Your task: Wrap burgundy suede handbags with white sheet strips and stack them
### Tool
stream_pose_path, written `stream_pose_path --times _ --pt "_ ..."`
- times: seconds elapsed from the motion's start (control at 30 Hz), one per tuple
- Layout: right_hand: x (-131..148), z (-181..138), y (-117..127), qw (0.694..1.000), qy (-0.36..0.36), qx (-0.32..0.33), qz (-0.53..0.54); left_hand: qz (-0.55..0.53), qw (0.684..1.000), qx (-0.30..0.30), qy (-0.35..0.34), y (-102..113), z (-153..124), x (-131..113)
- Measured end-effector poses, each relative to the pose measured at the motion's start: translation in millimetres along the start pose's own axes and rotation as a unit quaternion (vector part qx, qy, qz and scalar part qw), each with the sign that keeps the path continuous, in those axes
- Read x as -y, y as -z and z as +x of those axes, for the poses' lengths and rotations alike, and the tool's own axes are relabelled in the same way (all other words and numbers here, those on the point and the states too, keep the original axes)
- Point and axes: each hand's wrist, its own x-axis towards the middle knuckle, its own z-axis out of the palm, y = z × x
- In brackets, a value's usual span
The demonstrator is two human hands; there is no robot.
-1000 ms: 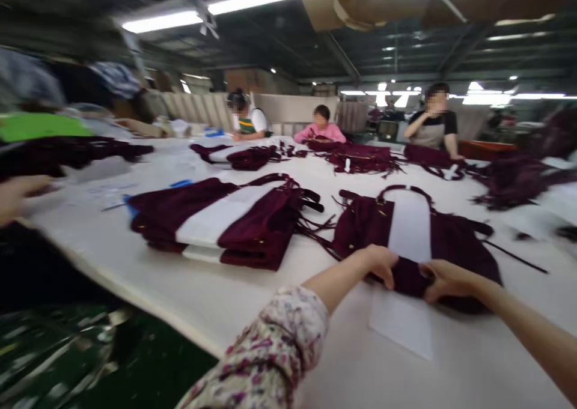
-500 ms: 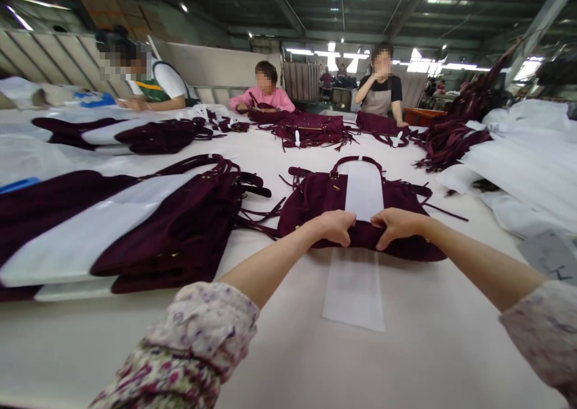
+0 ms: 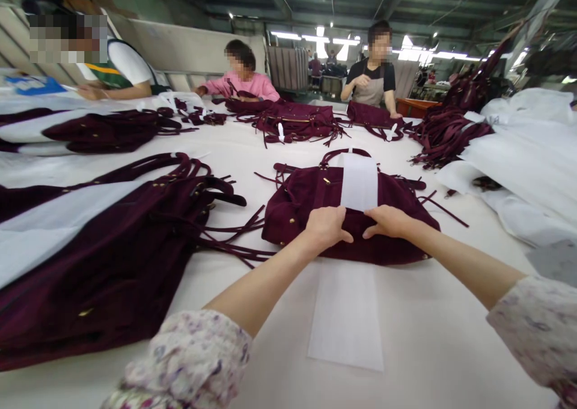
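A dark maroon handbag (image 3: 297, 202) lies on the table in front of me, its looped handle at the far side. One white strip (image 3: 359, 184) runs over the handle and down the bag's upper face, ending between my hands. Another length of white sheet (image 3: 345, 322) comes out from under the bag's near edge. My left hand (image 3: 329, 226) and my right hand (image 3: 387, 223) grip the bag's fabric at either side of the strip's lower end. Both thumbs point inward; most other fingertips are hidden.
A larger stack of maroon bags (image 3: 121, 265) with white wrapping lies at left. More maroon bags (image 3: 297, 121) lie across the table, and white sheets (image 3: 532, 163) are heaped at right. Three people work on the far side, one in a pink top (image 3: 252, 84).
My thumbs have spread downward over the bag's front, while both hands stay beside the strip's end. The view has moved, showing more of the near sheet. The person at the back lowered a raised hand.
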Motion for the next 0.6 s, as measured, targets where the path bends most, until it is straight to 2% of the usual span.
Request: stream_pose_path --times 0.13,0.27,0.47,0.53,0.6 --pt "7.4 4.2 -14.1 0.999 -0.028 -0.009 -0.034 -0.010 0.997 -0.066 -0.046 -25.7 8.3 9.4" --pt "9.9 -0.6 -2.8 0.998 -0.032 -0.014 -0.046 0.083 0.987 -0.110 -0.086 -36.3 23.0 21.1" --pt "-11.7 -37.6 24.1 0.996 0.015 0.081 0.029 0.124 0.964 -0.192 -0.134 -47.9 26.4 29.0" --pt "-21.1 -47.7 23.5 0.997 0.020 0.069 0.012 0.127 0.961 -0.208 -0.134 -49.6 24.6 29.9" --pt "-29.6 -52.0 12.2 0.999 0.018 0.011 -0.032 0.125 0.960 -0.215 -0.131 -50.0 22.8 31.0"
